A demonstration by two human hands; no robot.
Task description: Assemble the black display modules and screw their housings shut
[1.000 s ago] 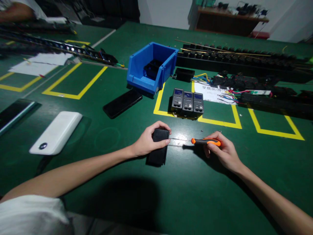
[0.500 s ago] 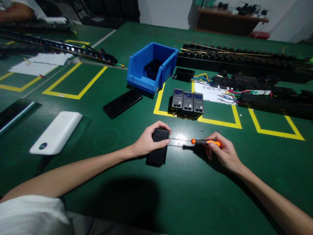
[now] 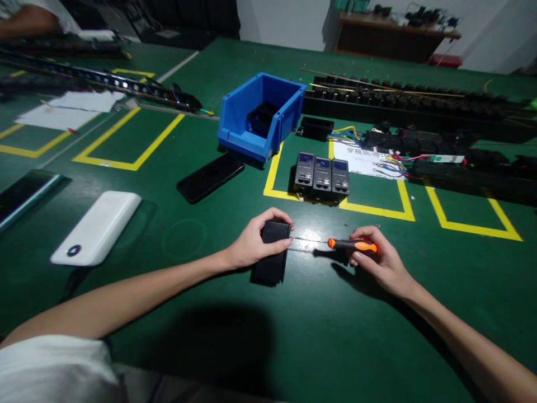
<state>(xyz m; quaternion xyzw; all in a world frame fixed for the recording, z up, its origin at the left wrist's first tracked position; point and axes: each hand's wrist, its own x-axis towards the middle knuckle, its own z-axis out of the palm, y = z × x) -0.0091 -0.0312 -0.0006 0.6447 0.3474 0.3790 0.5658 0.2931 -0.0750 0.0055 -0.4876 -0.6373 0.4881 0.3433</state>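
Observation:
On the green table, my left hand is closed round a black rectangular module, thumb across its top and fingers at the far side. A screwdriver with an orange and black handle lies level in my right hand, its thin shaft pointing left. The tip meets the module's right edge beside my left thumb; a screw there is too small to make out. Small screws lie just beyond my right hand. Three grey-black modules with blue labels stand side by side farther back.
A blue bin holds black parts. Nearby lie a black phone, a white power bank and another phone. Black strips with wires fill the back right. At the far left is another person's arm.
The fingers of my right hand have shifted on the screwdriver handle, and the handle has turned a little. My left hand and the black module stay in place.

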